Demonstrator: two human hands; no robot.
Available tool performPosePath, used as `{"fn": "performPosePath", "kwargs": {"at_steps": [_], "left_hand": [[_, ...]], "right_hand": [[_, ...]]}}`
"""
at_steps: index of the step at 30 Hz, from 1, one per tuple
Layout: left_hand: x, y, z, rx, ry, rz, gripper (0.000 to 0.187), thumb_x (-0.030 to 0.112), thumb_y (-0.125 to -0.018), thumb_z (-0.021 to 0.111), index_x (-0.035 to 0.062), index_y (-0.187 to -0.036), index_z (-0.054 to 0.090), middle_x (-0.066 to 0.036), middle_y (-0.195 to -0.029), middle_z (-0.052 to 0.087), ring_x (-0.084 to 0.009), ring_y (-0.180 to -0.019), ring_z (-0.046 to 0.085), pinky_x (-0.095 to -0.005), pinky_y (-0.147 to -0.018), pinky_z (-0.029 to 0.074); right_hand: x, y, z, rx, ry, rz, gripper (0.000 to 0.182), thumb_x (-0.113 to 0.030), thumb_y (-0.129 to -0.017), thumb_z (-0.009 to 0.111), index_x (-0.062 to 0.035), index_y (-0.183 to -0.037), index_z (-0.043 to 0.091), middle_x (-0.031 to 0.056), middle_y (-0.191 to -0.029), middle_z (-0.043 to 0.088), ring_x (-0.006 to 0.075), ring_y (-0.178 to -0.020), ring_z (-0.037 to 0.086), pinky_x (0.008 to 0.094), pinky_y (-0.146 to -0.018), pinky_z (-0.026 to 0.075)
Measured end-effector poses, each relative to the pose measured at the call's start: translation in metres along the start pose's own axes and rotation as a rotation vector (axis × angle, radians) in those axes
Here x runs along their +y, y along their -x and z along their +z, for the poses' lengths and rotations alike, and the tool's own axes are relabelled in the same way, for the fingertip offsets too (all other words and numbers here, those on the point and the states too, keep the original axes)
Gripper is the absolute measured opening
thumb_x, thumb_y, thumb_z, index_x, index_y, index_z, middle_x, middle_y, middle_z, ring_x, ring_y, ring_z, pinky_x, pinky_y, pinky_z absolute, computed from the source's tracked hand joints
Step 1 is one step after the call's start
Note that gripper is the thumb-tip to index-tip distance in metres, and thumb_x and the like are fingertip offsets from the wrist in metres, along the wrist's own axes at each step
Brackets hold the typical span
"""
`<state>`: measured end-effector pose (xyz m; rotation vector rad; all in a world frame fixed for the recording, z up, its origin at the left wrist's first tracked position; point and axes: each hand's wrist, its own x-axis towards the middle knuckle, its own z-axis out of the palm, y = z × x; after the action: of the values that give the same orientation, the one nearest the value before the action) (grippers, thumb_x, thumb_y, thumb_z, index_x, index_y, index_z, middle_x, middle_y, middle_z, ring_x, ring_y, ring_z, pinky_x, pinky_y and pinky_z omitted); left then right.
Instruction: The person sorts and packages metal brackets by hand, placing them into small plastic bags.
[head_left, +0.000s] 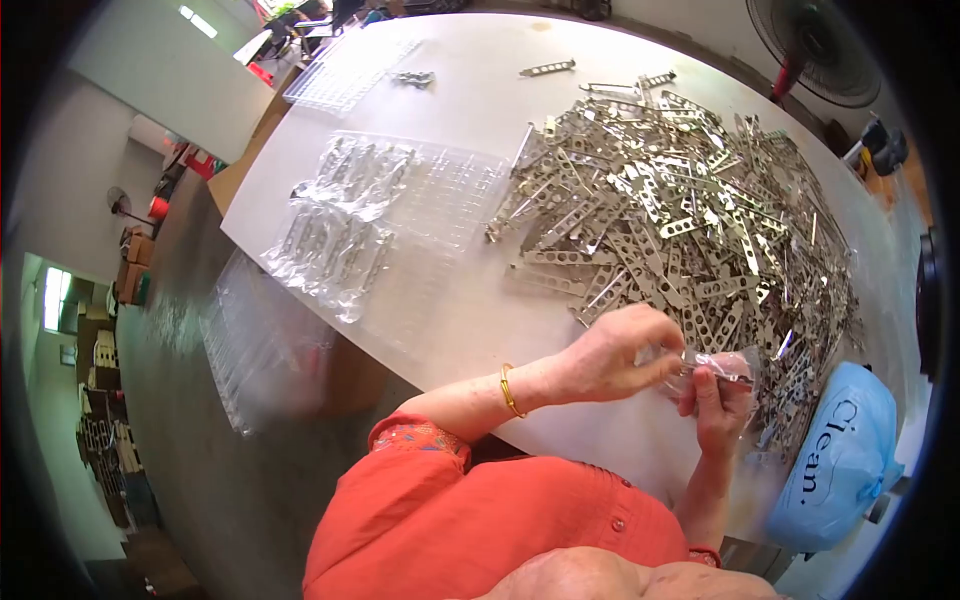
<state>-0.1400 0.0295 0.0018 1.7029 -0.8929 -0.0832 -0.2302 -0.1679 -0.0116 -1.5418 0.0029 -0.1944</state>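
Both hands are working together at about four o'clock in the view, just above the near edge of the white table (470, 90). The left hand (610, 355), with a gold bangle (511, 390) at its wrist, is pinching the top of a small clear plastic bag (728, 368), its fingers closed on the film. The right hand (722, 408) is gripping the same bag from below, fingers curled around it; a metal piece seems to be sitting inside. At one o'clock a big heap of perforated metal strips (680, 210) is spreading across the table. At ten o'clock, bagged strips (335, 225) are lying on a clear tray (440, 195). A blue bag (845, 460) is resting at four o'clock.
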Motion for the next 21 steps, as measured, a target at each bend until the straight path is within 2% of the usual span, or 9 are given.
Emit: {"fn": "performPosePath", "kwargs": {"at_steps": [3, 5, 11, 12, 14, 16, 17, 19, 21], "left_hand": [[0.001, 0.005, 0.007, -0.048, -0.027, 0.041, 0.016, 0.010, -0.085, 0.074, 0.0056, -0.096, 0.064, -0.010, -0.090, 0.067, -0.0300, -0.087, 0.065, -0.0408, -0.078, 0.051], [0.003, 0.008, 0.008, -0.095, -0.156, 0.086, 0.014, 0.015, -0.087, 0.073, 0.0067, -0.095, 0.065, -0.010, -0.087, 0.067, -0.0311, -0.084, 0.064, -0.0418, -0.077, 0.050], [0.010, 0.011, -0.005, -0.268, -0.180, -0.001, 0.011, 0.018, -0.088, 0.071, 0.0076, -0.092, 0.067, -0.009, -0.080, 0.067, -0.0306, -0.080, 0.065, -0.0419, -0.076, 0.049], [0.010, 0.013, -0.007, -0.270, -0.186, -0.002, 0.011, 0.018, -0.088, 0.071, 0.0076, -0.092, 0.067, -0.009, -0.080, 0.067, -0.0306, -0.080, 0.065, -0.0419, -0.076, 0.049], [0.006, 0.020, -0.013, -0.159, -0.309, 0.070, 0.010, 0.015, -0.085, 0.073, 0.0080, -0.090, 0.068, -0.009, -0.078, 0.066, -0.0307, -0.077, 0.065, -0.0415, -0.074, 0.050], [0.003, 0.021, -0.036, -0.017, -0.362, 0.062, 0.009, 0.011, -0.083, 0.075, 0.0084, -0.090, 0.069, -0.008, -0.078, 0.068, -0.0304, -0.075, 0.065, -0.0404, -0.073, 0.050], [0.002, 0.022, -0.051, 0.067, -0.394, 0.060, 0.010, 0.007, -0.082, 0.076, 0.0074, -0.090, 0.070, -0.009, -0.081, 0.069, -0.0296, -0.075, 0.066, -0.0390, -0.072, 0.051], [0.006, 0.023, -0.091, 0.167, -0.544, 0.003, 0.011, 0.007, -0.083, 0.076, 0.0046, -0.093, 0.072, -0.012, -0.087, 0.072, -0.0273, -0.079, 0.068, -0.0365, -0.073, 0.053], [0.013, 0.026, -0.127, 0.307, -0.572, -0.152, 0.011, 0.004, -0.085, 0.074, 0.0015, -0.096, 0.073, -0.010, -0.091, 0.074, -0.0179, -0.082, 0.069, -0.0302, -0.072, 0.053]], "right_hand": [[-0.004, 0.000, 0.001, -0.054, -0.006, 0.002, 0.015, -0.016, -0.101, 0.063, -0.0015, -0.099, 0.060, 0.0026, -0.070, 0.059, 0.0087, -0.052, 0.052, 0.0223, -0.046, 0.041], [-0.002, 0.001, -0.001, -0.102, -0.010, 0.002, 0.015, -0.016, -0.100, 0.063, -0.0009, -0.100, 0.059, 0.0031, -0.071, 0.059, 0.0091, -0.053, 0.053, 0.0226, -0.046, 0.041], [0.006, 0.005, 0.002, -0.199, -0.117, 0.070, 0.017, -0.012, -0.099, 0.064, -0.0007, -0.107, 0.056, 0.0057, -0.073, 0.061, 0.0101, -0.054, 0.055, 0.0227, -0.050, 0.045], [0.007, 0.005, 0.004, -0.202, -0.129, 0.037, 0.023, -0.015, -0.098, 0.066, -0.0004, -0.113, 0.055, 0.0056, -0.074, 0.061, 0.0100, -0.056, 0.055, 0.0225, -0.052, 0.046], [0.006, 0.004, 0.008, -0.202, -0.148, 0.003, 0.031, -0.018, -0.098, 0.067, 0.0000, -0.118, 0.054, 0.0056, -0.076, 0.062, 0.0099, -0.058, 0.056, 0.0223, -0.054, 0.048], [-0.001, 0.001, 0.010, -0.147, -0.184, 0.012, 0.050, -0.026, -0.096, 0.070, 0.0006, -0.132, 0.048, 0.0052, -0.079, 0.063, 0.0096, -0.062, 0.058, 0.0224, -0.056, 0.049], [-0.001, -0.001, 0.003, -0.196, -0.149, 0.023, 0.061, -0.031, -0.095, 0.071, 0.0008, -0.140, 0.044, 0.0044, -0.077, 0.062, 0.0095, -0.063, 0.058, 0.0225, -0.058, 0.049], [-0.004, -0.001, 0.004, -0.155, -0.168, 0.030, 0.060, -0.030, -0.095, 0.071, 0.0006, -0.139, 0.044, 0.0044, -0.077, 0.062, 0.0095, -0.063, 0.058, 0.0223, -0.058, 0.049], [-0.006, -0.002, 0.003, -0.120, -0.185, 0.047, 0.054, -0.029, -0.096, 0.069, -0.0003, -0.136, 0.047, 0.0042, -0.075, 0.062, 0.0094, -0.063, 0.058, 0.0224, -0.059, 0.049]]}}
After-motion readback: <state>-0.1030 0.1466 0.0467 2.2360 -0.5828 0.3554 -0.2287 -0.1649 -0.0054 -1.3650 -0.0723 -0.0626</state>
